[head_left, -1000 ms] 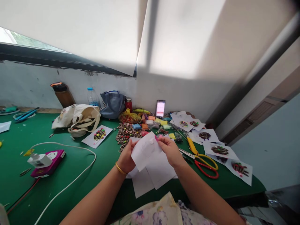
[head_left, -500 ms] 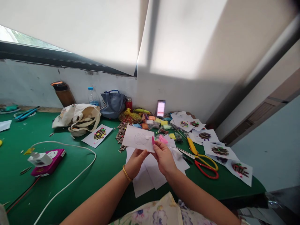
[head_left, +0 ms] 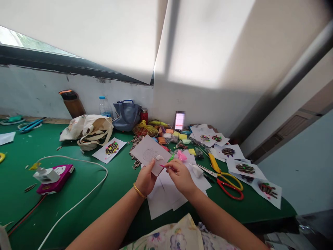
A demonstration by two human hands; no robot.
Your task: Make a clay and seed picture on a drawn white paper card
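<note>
Left hand (head_left: pixel 145 179) gripping a sheet of pencil-sketched paper (head_left: pixel 147 152) at center, right hand (head_left: pixel 180 177) holding a thin pink strip (head_left: pixel 163 166) near it, pink clay (head_left: pixel 182 155) just beyond, yellow-and-red scissors (head_left: pixel 224 186) at right, seed collages (head_left: pixel 266 191) along the right of the green tabletop (head_left: pixel 85 208)

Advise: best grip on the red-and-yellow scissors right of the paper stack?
Take the scissors by the red and yellow loop handles, from the near right, the side of the right hand. They lie flat on the green mat, loops nearest that side, blades pointing toward the papers, so that end seems best avoided.
</note>
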